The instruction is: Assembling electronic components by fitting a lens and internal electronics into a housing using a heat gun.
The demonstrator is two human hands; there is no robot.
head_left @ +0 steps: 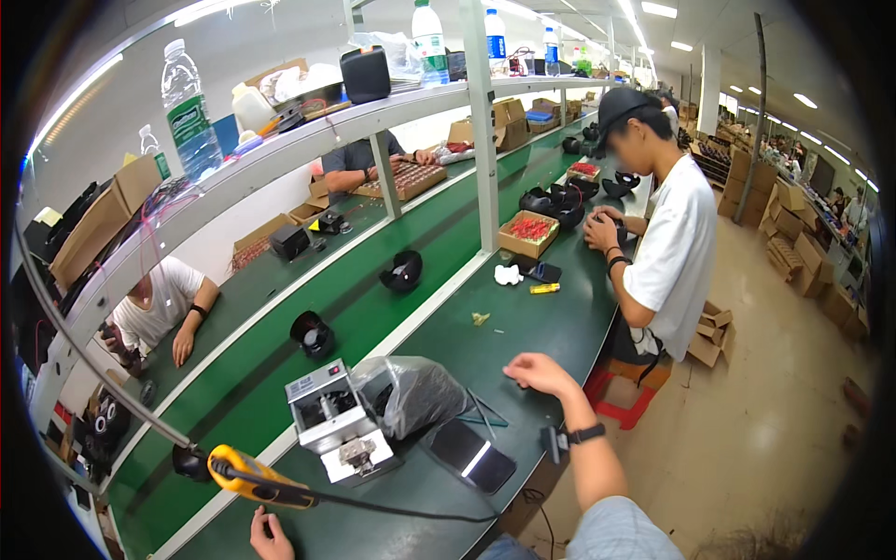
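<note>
My left hand (271, 535) is at the lower edge, partly cut off, its fingers loosely bent and apart with nothing seen in them. Just above it hangs a yellow-and-black electric screwdriver (257, 479) with a black cord. My right hand (541, 373) hovers over the near edge of the bench, thumb and fingers drawn together; whatever they might hold cannot be made out. Between the hands stand a silver screw feeder (327, 401) and a grey plastic bag (422, 397) with dark contents. A black phone (473, 455) and thin dark sticks (485, 411) lie beside the bag.
A green conveyor belt (359, 308) carries black rounded housings (401, 271). Beyond my right hand are a yellow lighter-like item (544, 288), white tissue (508, 274) and a box of red parts (529, 232). A co-worker (681, 215) stands at right; a shelf post (483, 131) rises mid-bench.
</note>
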